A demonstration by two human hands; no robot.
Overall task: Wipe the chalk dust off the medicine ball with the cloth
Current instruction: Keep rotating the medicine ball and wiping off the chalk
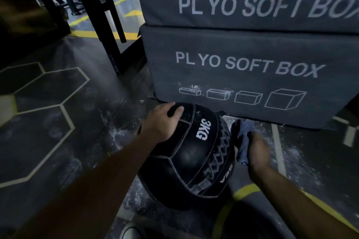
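Medicine ball (186, 157) on floor: left hand (162, 122) spread flat on top, right hand (256, 151) clutching cloth (242, 137).

Chalk-dusted floor (81, 103) under ball (190, 163), boxes (242, 75)

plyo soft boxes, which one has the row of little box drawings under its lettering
The lower plyo box, the one the medicine ball sits in front of. It shows four outline boxes below its lettering; the upper plyo box stacked on it shows lettering only.
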